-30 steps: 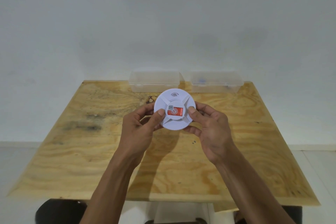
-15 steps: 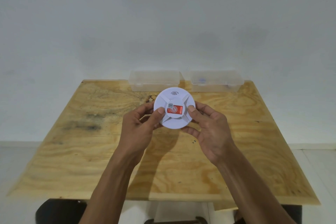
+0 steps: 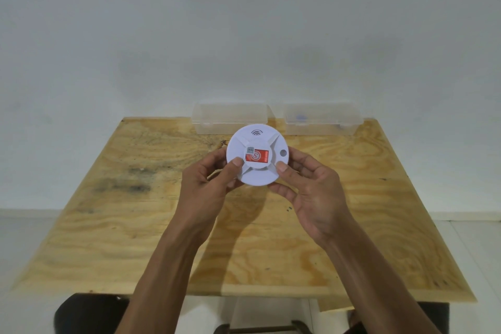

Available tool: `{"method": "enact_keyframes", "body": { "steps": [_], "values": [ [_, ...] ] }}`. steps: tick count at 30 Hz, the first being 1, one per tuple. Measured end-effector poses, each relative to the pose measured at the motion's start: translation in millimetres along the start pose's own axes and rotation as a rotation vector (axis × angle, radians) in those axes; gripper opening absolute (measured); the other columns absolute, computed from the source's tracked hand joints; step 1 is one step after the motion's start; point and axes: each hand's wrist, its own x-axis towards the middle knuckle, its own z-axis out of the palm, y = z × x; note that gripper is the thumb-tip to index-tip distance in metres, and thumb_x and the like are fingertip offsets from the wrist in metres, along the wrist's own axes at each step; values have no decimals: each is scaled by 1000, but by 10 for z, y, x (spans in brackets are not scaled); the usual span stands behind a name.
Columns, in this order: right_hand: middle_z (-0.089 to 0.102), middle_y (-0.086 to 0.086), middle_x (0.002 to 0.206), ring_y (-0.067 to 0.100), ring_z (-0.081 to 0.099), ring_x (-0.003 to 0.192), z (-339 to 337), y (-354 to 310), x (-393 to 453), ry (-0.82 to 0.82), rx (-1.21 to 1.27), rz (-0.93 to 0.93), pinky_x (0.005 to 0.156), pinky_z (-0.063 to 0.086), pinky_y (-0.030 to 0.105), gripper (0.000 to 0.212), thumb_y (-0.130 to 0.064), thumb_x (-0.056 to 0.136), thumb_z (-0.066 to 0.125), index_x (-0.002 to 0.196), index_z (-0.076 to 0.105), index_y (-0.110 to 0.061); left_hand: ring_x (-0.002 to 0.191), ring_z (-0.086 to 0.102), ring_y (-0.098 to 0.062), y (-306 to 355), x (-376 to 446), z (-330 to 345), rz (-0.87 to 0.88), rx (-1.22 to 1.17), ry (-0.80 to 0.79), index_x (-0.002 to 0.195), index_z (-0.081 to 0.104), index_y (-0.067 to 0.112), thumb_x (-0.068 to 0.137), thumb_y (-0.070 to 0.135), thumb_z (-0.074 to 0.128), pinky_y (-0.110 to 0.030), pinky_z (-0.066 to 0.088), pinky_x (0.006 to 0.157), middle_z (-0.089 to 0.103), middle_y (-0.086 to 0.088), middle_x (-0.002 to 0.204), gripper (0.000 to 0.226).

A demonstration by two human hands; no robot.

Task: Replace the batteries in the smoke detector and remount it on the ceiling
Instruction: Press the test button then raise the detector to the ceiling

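A round white smoke detector with a red label and a small QR sticker on its centre is held up above the plywood table, its face towards me. My left hand grips its left edge, thumb on the face. My right hand grips its right edge, thumb pressed near the rim below a small round hole. No batteries can be seen.
Two clear plastic boxes stand at the table's far edge against the white wall: the left box and the right box, which has something blue inside. A dark stool shows below the table's near edge.
The detector has turned slightly in my hands, so the red label now sits level and a small round hole shows at its right. Both hands stay in place.
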Motion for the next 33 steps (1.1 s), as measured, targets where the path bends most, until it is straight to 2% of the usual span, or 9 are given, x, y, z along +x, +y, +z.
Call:
{"method": "enact_keyframes", "body": {
  "steps": [6,10,12,15,18,21,29,33],
  "values": [
    [74,15,112,31,72,103,4,-13,3,15,8,11,79,60,39,37,-1,85,69,121,65,-3,99,71,-30,-7,-2,13,-10,-32,30,113,73,5,90,14,69,-30,58,80,76,-14,109,25],
    [74,15,111,31,72,101,9,-26,-4,25,7,12,79,59,39,36,-1,85,69,120,65,-3,93,71,-27,-9,-4,16,-12,-30,33,111,73,5,90,14,69,-27,58,77,77,-14,107,23],
    [74,15,111,31,73,101,13,-30,-7,29,7,13,78,59,39,36,-1,84,70,120,66,-3,85,70,-23,-7,-8,16,-9,-30,29,110,74,5,89,15,70,-27,57,77,76,-15,105,23],
    [74,14,111,30,72,101,13,-41,-10,33,5,21,79,59,39,37,-1,84,70,120,66,-3,76,67,-18,-2,-16,18,-4,-22,27,110,74,5,84,21,72,-26,57,76,72,-22,105,30],
    [74,15,111,31,72,102,15,-41,-10,31,-1,24,81,59,42,36,0,85,69,121,65,-3,80,61,-25,5,-14,16,-4,-24,26,111,73,4,85,19,72,-27,57,77,66,-33,112,30],
    [74,14,111,31,72,102,24,-44,-8,28,0,23,81,58,42,35,0,85,69,120,65,-3,82,58,-30,10,-13,17,-5,-31,30,111,73,3,83,21,73,-27,58,76,63,-36,113,33],
    [73,15,112,30,72,101,29,-58,-12,37,0,26,79,59,40,35,2,86,68,120,65,-3,92,62,-34,-15,0,11,-9,-30,31,112,72,2,90,14,70,-27,58,76,67,-33,114,25],
    [73,16,114,30,72,102,30,-66,-19,41,7,25,78,60,39,35,2,86,68,121,65,-2,92,63,-34,2,-9,23,-11,-38,31,112,73,3,83,21,73,-27,58,77,67,-32,113,34]
  ]
}}
